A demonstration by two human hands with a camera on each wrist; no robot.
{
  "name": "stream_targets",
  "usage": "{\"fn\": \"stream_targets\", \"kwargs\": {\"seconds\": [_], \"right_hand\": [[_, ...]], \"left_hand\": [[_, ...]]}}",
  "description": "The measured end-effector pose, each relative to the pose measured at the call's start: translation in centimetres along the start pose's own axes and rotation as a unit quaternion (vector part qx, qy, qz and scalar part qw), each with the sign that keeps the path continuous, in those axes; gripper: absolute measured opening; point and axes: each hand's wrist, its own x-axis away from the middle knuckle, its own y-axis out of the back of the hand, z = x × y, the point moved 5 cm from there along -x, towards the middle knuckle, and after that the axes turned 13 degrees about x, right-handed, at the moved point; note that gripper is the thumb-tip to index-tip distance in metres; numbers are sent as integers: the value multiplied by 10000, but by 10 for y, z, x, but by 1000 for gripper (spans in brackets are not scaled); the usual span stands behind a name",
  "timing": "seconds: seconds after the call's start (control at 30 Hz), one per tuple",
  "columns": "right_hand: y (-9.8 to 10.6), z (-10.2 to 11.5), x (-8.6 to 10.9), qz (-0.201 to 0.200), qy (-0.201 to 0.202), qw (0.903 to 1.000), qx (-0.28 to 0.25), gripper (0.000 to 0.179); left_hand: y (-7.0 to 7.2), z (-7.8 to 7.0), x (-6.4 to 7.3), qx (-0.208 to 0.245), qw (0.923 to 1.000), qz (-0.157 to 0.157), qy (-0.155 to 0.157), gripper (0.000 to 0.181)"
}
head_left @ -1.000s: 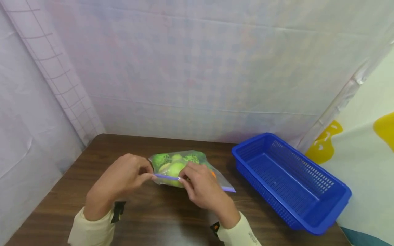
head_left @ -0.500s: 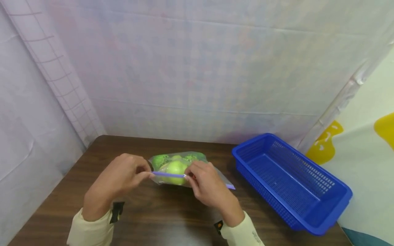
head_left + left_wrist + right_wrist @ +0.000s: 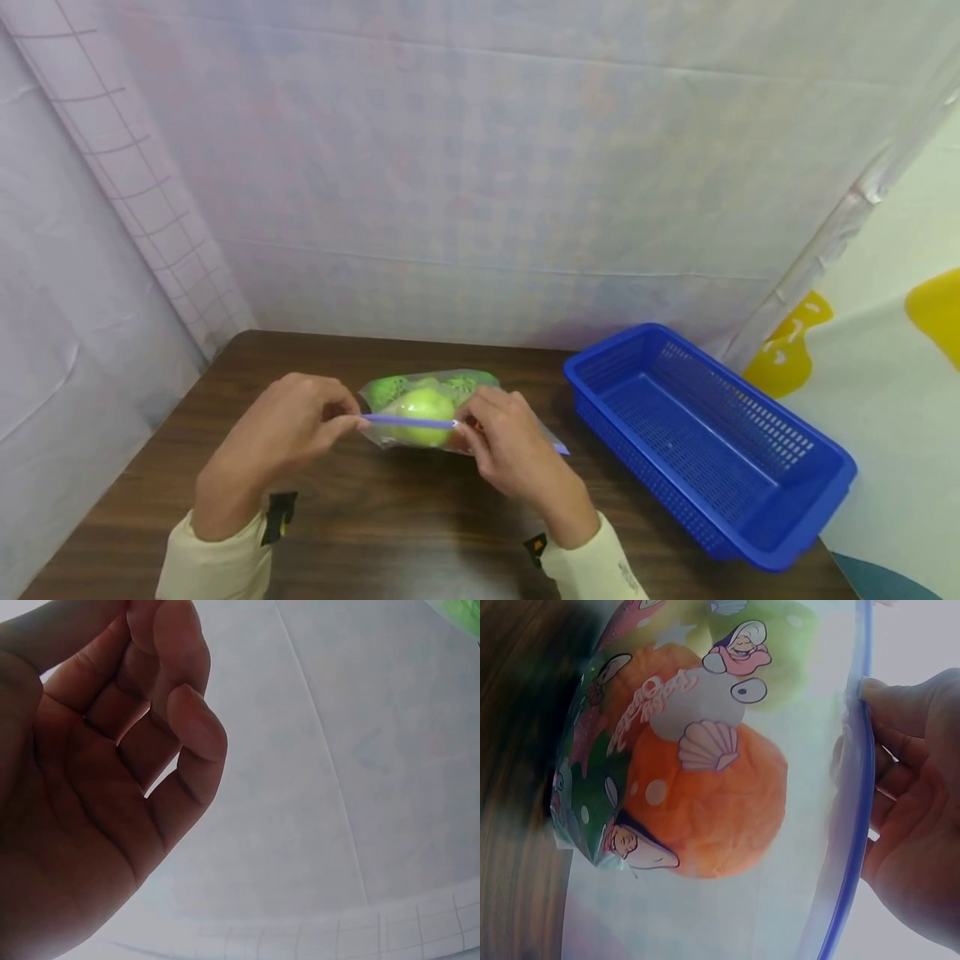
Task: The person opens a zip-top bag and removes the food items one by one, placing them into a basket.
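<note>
A clear zip bag [image 3: 390,432] with a purple zip strip and printed cartoon figures lies on the table, filled with produce. Inside show a yellow-green round fruit [image 3: 424,414], green pieces and, in the right wrist view, an orange round piece [image 3: 709,799]. My left hand [image 3: 288,429] pinches the left end of the zip strip between thumb and fingertips. Further along the same strip, my right hand [image 3: 517,450] pinches it with thumb and index finger. The strip is stretched straight between both hands, and its right end sticks out beyond the right hand.
A blue perforated plastic basket [image 3: 705,450] stands to the right on the brown wooden table [image 3: 375,533]. White patterned sheeting [image 3: 480,183] hangs behind the table and along the left side. Dark straps sit at both cuffs.
My right hand has slid rightward along the zip strip, and the stretch between the hands has grown longer. My left hand has shifted slightly left, still pinching the strip's end.
</note>
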Motion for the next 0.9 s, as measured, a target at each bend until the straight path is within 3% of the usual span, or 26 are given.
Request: {"fn": "stream_targets", "kwargs": {"seconds": [0.33,0.63,0.9], "right_hand": [[-1,-2,1,91,-88,9999,-56,5],[3,-8,4,257,-284,9993,16,4],[5,-13,2,123,-273,9995,55,6]], "left_hand": [[5,4,4,-111,9998,-129,52,10],[0,7,2,6,9998,-182,-8,9],[7,9,3,-205,9992,-337,-63,9]]}}
